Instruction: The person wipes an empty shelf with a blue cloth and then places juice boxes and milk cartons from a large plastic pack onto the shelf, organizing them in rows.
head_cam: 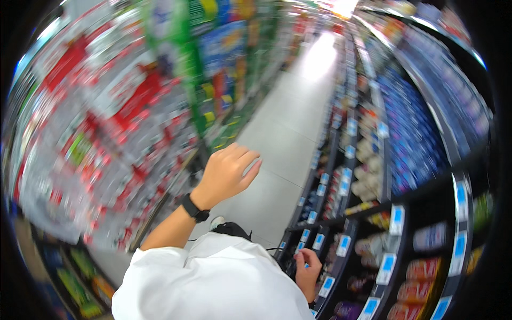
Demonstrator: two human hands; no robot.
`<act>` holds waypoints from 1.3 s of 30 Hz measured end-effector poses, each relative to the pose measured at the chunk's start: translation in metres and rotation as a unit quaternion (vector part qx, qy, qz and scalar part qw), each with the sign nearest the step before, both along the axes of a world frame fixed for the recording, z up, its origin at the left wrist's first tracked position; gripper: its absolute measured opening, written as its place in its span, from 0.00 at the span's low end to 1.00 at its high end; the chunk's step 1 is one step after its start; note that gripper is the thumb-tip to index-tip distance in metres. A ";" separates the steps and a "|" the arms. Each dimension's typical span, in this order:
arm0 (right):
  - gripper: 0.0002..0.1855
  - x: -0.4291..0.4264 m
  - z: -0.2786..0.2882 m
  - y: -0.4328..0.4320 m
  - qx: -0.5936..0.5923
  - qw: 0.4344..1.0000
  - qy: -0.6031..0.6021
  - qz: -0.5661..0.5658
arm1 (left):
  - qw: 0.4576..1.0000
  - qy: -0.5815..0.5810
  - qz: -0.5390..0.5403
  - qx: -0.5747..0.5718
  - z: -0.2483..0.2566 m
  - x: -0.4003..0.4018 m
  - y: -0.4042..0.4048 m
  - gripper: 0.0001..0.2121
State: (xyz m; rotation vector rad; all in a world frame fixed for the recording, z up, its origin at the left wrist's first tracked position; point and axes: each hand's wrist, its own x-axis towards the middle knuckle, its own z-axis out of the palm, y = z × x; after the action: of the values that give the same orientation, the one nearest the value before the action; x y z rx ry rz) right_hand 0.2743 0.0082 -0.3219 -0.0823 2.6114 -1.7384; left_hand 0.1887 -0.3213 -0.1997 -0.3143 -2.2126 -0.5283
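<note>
My left hand (230,172) is raised in front of my body over the aisle floor, fingers loosely bent and thumb apart. Nothing shows in it, and a black wristwatch (195,208) is strapped at its wrist. To its left are stacked packs of clear bottles (132,160) with red caps and labels, blurred. My right hand (308,270) hangs low at my right side with curled fingers, close to the shelf price tags (327,286). The inside of that hand is hidden, and a thin black cable (274,249) runs near it.
A pale tiled floor (276,152) runs ahead between the displays. Black shelving on the right holds blue-toned bottles (408,132), pale round goods (366,170) and red-orange packages (416,290). Green packs (176,52) stand at the upper left. A low bin (66,250) with green packets is at lower left.
</note>
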 end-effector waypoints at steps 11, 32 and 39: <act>0.07 -0.026 0.016 -0.131 0.010 0.955 -0.027 0.297 | 0.915 0.024 0.393 0.086 -0.004 0.210 -0.168 0.04; 0.06 0.152 0.008 -0.282 0.009 0.972 -0.058 0.226 | 0.842 -0.126 0.521 -0.058 -0.040 0.265 -0.399 0.27; 0.06 0.149 0.010 -0.291 0.011 0.970 -0.051 0.237 | 0.805 -0.162 0.564 -0.089 -0.032 0.264 -0.404 0.25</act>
State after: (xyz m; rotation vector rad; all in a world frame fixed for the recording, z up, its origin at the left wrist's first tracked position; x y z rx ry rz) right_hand 0.4230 -0.2832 -0.3117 -0.5506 2.2857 -1.4973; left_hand 0.4526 -0.7249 -0.2319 1.0449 -2.2951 0.3210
